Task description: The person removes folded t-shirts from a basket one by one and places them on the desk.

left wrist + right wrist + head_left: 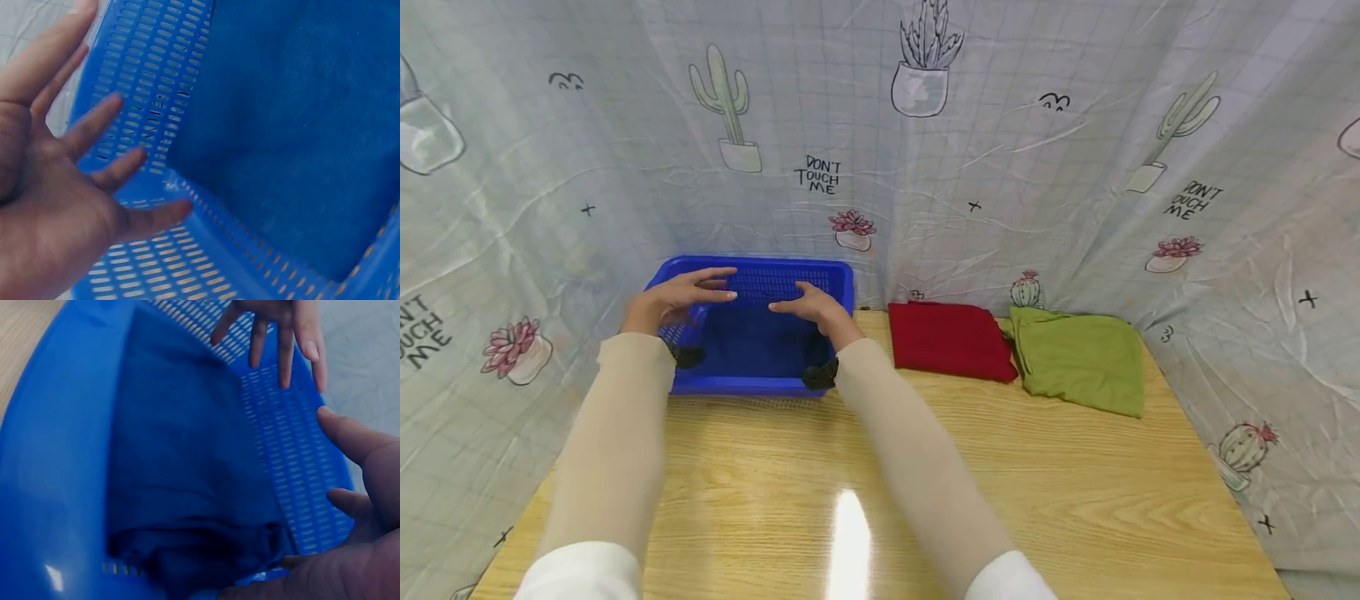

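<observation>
A blue slotted plastic basket [737, 386] sits at the back left of the table. Inside it lies a folded dark blue cloth [752, 342], whose rolled or bunched end [194, 544] shows in the right wrist view. Over the basket's left side hovers my left hand [688, 292], fingers spread and holding nothing. My right hand [815, 308] is above the right side, its fingers loosely extended with nothing in them. The palms roughly face each other with a gap between. In the right wrist view, some right fingers are near the cloth's bunched end; whether they touch it I cannot tell.
To the basket's right, a folded red cloth [951, 342] lies on the wooden table [1000, 467]. A folded green cloth [1082, 358] is beside it, touching or nearly touching. A cactus-print curtain [970, 167] hangs behind and along both sides of the table.
</observation>
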Demonstrator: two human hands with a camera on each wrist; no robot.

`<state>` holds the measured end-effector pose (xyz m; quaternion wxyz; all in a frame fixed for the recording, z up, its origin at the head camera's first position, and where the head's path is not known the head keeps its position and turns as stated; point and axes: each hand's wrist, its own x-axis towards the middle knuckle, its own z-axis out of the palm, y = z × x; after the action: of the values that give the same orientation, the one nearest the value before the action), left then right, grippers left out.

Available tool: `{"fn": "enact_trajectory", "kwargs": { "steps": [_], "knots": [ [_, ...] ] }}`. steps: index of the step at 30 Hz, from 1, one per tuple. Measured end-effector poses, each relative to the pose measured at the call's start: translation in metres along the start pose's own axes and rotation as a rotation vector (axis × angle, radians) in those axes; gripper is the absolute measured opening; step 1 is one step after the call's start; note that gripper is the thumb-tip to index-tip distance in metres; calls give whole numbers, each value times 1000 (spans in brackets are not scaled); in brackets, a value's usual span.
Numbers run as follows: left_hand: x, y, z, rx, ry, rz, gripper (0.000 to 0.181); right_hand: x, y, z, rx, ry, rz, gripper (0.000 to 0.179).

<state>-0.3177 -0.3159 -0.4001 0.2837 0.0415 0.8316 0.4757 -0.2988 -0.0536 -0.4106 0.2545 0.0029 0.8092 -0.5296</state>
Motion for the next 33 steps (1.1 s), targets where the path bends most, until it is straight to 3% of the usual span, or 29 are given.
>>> {"fn": "enact_trajectory", "kwargs": {
  "steps": [4,8,13,19,25,29,33],
  "knots": [
    [-2,-7,6,30,-3,-73,89,6,5,6,-57,-18,71,89],
    [-2,-12,10,-5,-30,-146,92,7,5,7,-148,-7,111,92],
    [-1,-13,7,-8,-30,-177,95,12,1,7,-11,10,164,89],
    [3,-21,0,-9,-55,-241,79,29,5,8,24,-88,204,65],
    [6,-22,6,-7,-50,-217,61,34,10,2,-59,-191,149,36],
    [6,-19,10,-40,-33,-221,62,25,6,-3,-132,-228,84,38],
    [9,-18,10,-70,-25,-205,65,23,5,-5,-209,-188,62,45]
  ]
}}
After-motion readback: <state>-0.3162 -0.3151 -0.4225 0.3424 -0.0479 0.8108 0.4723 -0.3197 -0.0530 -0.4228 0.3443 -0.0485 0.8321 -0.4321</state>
